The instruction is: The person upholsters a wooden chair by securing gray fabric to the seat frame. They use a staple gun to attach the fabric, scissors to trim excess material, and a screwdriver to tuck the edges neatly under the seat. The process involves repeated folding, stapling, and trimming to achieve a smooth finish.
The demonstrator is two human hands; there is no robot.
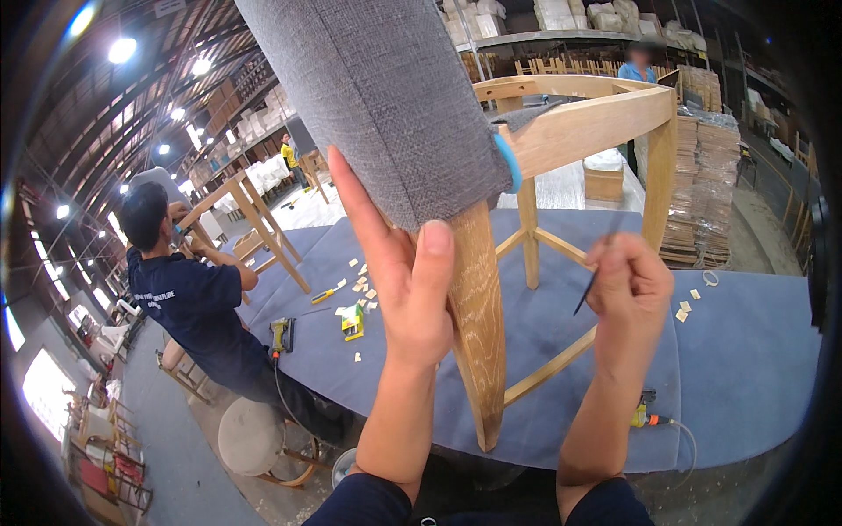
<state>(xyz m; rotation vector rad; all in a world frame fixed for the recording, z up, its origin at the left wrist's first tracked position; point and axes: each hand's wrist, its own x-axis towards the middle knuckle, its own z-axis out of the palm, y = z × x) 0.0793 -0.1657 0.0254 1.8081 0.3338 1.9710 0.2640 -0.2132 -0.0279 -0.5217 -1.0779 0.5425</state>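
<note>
Furniture workshop, blue padded bench [745, 368] underfoot of work. Nearest, left hand [408, 280] flat and open against wooden chair leg [478, 333], long axis near upright, grey upholstered back [386, 96] above. Right hand [630, 285] just beside, pinching thin dark tool [589, 294]. Beyond, seated co-worker [189, 298], stacked shelving.

The wooden chair [561, 131] lies on its side on the padded workbench [754, 351], with its upholstered back [386, 96] nearest the camera. The left hand [408, 280] rests against the rear leg [478, 324]; the right hand [627, 294], right of that leg, holds a thin tool [589, 289]. A nail gun [281, 335] and small wood blocks [360, 285] lie on the bench to the left.
</note>
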